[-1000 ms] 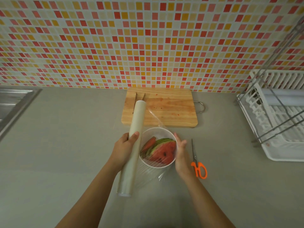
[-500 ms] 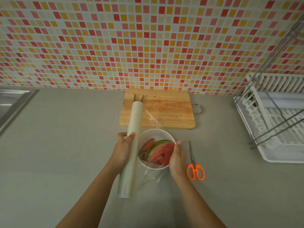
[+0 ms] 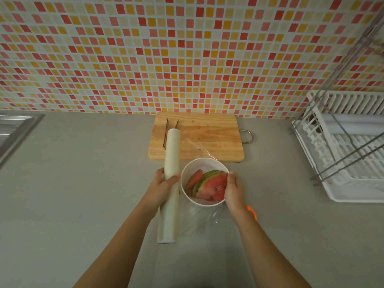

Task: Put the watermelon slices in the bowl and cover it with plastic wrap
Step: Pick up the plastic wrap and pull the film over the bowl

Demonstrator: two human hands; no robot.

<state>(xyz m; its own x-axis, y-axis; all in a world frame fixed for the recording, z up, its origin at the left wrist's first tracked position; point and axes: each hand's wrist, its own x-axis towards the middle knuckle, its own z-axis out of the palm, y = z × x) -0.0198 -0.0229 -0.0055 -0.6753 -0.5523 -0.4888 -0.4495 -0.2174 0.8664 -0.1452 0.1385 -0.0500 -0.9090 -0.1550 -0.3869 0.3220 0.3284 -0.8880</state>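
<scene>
A white bowl (image 3: pixel 188 170) stands on the grey counter in front of the cutting board, holding several watermelon slices (image 3: pixel 212 185). Clear plastic wrap (image 3: pixel 200 222) is stretched over the bowl and hangs down its near side onto the counter. My left hand (image 3: pixel 164 182) grips the long white roll of plastic wrap (image 3: pixel 171 154), which lies just left of the bowl. My right hand (image 3: pixel 233 189) presses flat against the bowl's right side, on the wrap.
A wooden cutting board (image 3: pixel 207 136) with metal tongs (image 3: pixel 166 132) sits against the tiled wall. Orange scissors (image 3: pixel 252 213) lie mostly hidden behind my right wrist. A white dish rack (image 3: pixel 349 154) stands at right, a steel sink (image 3: pixel 14 129) at far left.
My right hand slid along the bowl's right side, covering most of the scissors. The view shifted slightly, and the tongs now show beside the roll's far end.
</scene>
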